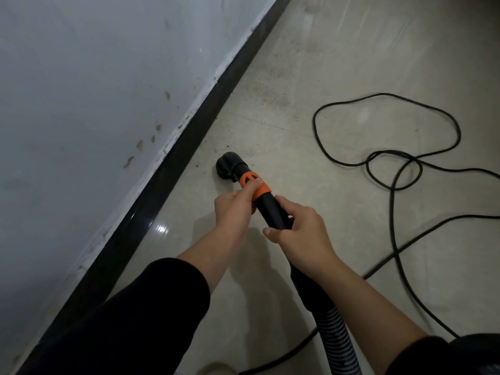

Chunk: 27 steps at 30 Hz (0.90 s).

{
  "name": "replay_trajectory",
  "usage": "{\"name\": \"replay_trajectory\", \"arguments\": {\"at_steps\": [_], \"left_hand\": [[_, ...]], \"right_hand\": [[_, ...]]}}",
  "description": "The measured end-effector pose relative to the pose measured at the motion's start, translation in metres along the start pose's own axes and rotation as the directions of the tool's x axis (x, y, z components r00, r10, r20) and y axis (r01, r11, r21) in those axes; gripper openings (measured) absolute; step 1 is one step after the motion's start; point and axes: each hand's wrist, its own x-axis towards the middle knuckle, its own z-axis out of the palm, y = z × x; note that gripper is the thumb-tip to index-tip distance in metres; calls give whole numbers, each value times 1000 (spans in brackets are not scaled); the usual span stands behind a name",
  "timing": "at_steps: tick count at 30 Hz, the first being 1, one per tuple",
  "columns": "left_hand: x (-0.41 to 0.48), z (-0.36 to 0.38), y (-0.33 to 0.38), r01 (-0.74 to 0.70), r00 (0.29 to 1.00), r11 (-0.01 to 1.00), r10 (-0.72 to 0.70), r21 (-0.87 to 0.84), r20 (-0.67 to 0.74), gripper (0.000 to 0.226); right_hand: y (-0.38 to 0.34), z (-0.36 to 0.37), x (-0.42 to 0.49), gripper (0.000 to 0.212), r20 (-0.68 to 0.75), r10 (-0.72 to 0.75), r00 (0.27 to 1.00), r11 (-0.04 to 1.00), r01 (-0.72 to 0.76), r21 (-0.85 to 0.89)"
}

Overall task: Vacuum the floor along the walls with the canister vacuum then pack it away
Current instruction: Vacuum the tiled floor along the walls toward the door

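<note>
The black plastic vacuum wand (273,212) slants down at the pale glossy floor (338,63). Its round black nozzle (226,166) sits just beside the black skirting strip (173,163) along the floor's wall edge. The left grip (234,209) pinches the wand's orange collar (258,190). The right grip (300,234) wraps round the tube behind it, ahead of the ribbed grey-black hose (335,339). Vacuuming seems under way but unfinished, since dark grit (267,96) lies further along that edge. The thin black power cord (395,185) sprawls in loose loops, so packing away is still to do.
</note>
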Motion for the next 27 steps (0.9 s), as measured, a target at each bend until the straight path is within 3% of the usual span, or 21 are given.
{"name": "replay_trajectory", "arguments": {"at_steps": [27], "left_hand": [[22, -34, 12, -55, 991, 997, 48, -55, -125, 24]], "right_hand": [[-3, 42, 26, 43, 77, -82, 994, 994, 75, 81]]}}
